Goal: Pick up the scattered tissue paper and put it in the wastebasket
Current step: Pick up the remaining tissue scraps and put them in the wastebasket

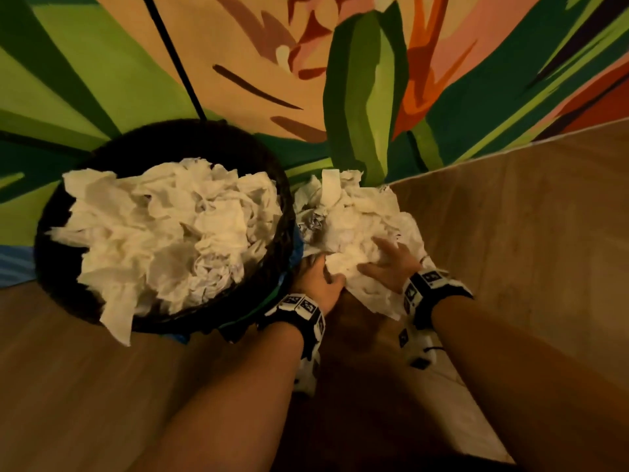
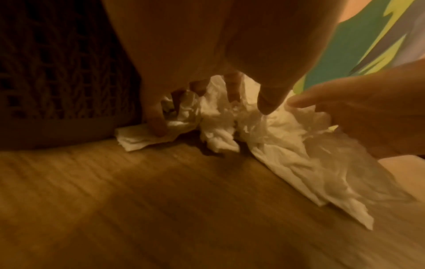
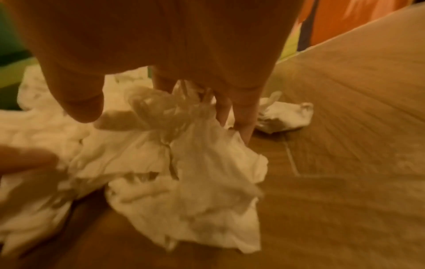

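Wastebasket: a dark woven wastebasket [image 1: 163, 137] stands on the wooden floor [image 1: 544, 233], against a wall painted with big green and orange leaves [image 1: 367, 80]. It is heaped above its rim with crumpled white tissue [image 1: 170, 233]; one sheet hangs over the near rim.

Loose tissue: a pile of tissue paper [image 1: 354, 219] lies on the floor just beside the wastebasket's right side. Its long axis runs from the wall back toward the person, the near end tapering to a flat sheet between the two wrists.

Left hand: the left hand [image 1: 318, 279] sits at the pile's near-left edge, close to the basket wall. In the left wrist view its fingers [image 2: 156, 125] curl down into the paper, one fingertip pressing a flat piece to the floor.

Right hand: the right hand [image 1: 391, 264] lies on top of the pile, fingers spread and bent into the tissue. The right wrist view shows paper bunched between thumb and fingers.

Stray piece: one small wad [image 3: 285, 116] lies on the floor just beyond the right fingers, apart from the pile.
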`<action>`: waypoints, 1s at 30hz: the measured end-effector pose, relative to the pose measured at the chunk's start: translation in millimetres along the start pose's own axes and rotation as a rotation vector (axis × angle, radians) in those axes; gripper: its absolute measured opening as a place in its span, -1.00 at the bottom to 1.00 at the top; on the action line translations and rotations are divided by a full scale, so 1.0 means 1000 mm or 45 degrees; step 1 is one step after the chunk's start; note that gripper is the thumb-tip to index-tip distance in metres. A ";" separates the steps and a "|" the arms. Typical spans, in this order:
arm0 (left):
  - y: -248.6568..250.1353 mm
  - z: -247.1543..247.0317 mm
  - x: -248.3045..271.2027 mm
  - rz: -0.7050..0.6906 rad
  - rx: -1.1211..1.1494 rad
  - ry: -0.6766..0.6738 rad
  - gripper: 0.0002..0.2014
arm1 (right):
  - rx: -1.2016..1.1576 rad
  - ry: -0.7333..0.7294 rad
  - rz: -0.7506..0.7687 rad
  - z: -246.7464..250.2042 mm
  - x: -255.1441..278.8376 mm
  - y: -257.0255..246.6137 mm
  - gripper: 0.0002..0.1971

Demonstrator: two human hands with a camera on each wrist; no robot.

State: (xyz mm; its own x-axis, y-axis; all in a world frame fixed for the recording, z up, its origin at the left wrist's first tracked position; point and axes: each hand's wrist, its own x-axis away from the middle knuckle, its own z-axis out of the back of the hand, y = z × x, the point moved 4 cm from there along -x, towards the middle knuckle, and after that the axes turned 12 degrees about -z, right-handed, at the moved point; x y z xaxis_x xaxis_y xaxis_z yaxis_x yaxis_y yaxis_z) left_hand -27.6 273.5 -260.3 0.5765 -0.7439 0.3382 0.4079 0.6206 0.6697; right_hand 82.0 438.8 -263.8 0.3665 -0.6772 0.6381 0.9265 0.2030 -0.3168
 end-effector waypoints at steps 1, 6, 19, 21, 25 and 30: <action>-0.002 -0.003 0.005 -0.008 -0.041 -0.007 -0.42 | 0.077 -0.009 0.023 -0.009 0.004 0.000 -0.12; -0.006 -0.018 0.042 0.054 -0.199 -0.065 -0.56 | 0.127 -0.036 0.074 -0.039 0.032 0.009 -0.27; -0.043 0.013 0.155 0.151 -0.490 -0.214 -0.57 | 0.035 -0.125 -0.041 -0.036 0.123 0.053 -0.57; -0.051 0.021 0.165 0.183 -0.444 -0.162 -0.55 | 0.012 -0.025 -0.038 -0.024 0.133 0.055 -0.67; -0.064 0.025 0.185 0.229 -0.315 -0.056 -0.61 | -0.117 0.173 -0.049 -0.017 0.156 0.062 -0.86; -0.051 0.014 0.202 0.194 -0.092 0.105 -0.85 | -0.159 0.207 -0.028 -0.023 0.174 0.076 -0.81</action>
State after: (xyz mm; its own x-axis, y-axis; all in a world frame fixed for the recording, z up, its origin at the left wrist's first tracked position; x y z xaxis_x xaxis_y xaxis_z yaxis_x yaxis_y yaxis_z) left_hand 57.9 88.3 -216.9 0.6902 -0.6190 0.3747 0.3597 0.7429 0.5646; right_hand 214.4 319.8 -193.3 0.3186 -0.7877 0.5274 0.9127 0.1048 -0.3949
